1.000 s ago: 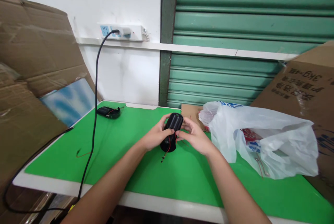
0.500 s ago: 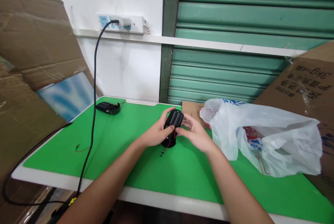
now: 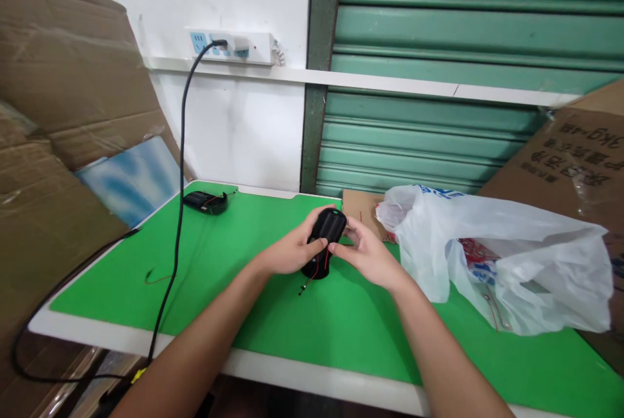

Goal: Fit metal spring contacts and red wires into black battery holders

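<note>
A black plastic housing (image 3: pixel 330 226) with rounded ends and ridges along its upper face is held above the green table mat (image 3: pixel 277 314). Thin red and black wires (image 3: pixel 316 272) hang from its lower end to a small dark tip. My left hand (image 3: pixel 294 249) grips it from the left, thumb on its face. From the right, my right hand (image 3: pixel 366 252) holds it, with the thumb close to the red wire and the other fingers partly hidden behind. A similar black housing (image 3: pixel 205 202) with a wire lies at the table's back left.
A white plastic bag (image 3: pixel 517 236) with red wires showing lies at the right, beside a flat cardboard piece (image 3: pixel 361 210). A black cable (image 3: pixel 182 145) runs from the wall socket strip (image 3: pixel 263 47) across the left side. Large cardboard sheets (image 3: pixel 73 80) stand at the left. A loose wire (image 3: pixel 160 280) lies on the mat.
The housing has tilted slightly in both hands, its upper face now seen at a different angle. The camera view has shifted a little. Both hands keep their grip.
</note>
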`<action>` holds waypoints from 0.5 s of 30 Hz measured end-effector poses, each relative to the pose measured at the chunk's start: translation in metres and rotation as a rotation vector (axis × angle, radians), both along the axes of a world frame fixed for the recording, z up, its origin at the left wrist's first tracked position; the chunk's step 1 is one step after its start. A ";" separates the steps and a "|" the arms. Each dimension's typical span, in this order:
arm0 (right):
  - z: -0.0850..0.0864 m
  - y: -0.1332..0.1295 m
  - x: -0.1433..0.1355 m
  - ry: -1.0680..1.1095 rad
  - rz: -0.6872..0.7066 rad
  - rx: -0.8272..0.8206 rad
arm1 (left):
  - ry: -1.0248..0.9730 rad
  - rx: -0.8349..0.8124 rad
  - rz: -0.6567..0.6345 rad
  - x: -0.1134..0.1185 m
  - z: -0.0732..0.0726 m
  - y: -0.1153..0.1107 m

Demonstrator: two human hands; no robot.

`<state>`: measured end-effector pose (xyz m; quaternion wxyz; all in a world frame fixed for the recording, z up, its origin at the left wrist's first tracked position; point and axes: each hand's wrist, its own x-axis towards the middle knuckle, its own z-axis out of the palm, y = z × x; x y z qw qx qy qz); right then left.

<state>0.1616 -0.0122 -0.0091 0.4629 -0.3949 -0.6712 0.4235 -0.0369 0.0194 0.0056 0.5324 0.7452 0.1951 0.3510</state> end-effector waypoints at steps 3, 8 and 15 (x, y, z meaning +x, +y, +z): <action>-0.001 0.000 -0.001 -0.001 -0.012 0.006 | -0.011 0.008 0.005 0.000 -0.001 0.001; -0.003 0.001 -0.003 -0.003 -0.029 0.004 | -0.032 0.045 0.024 0.002 -0.006 0.003; -0.004 0.002 -0.008 0.016 -0.038 0.012 | -0.001 0.077 0.074 0.005 -0.007 0.002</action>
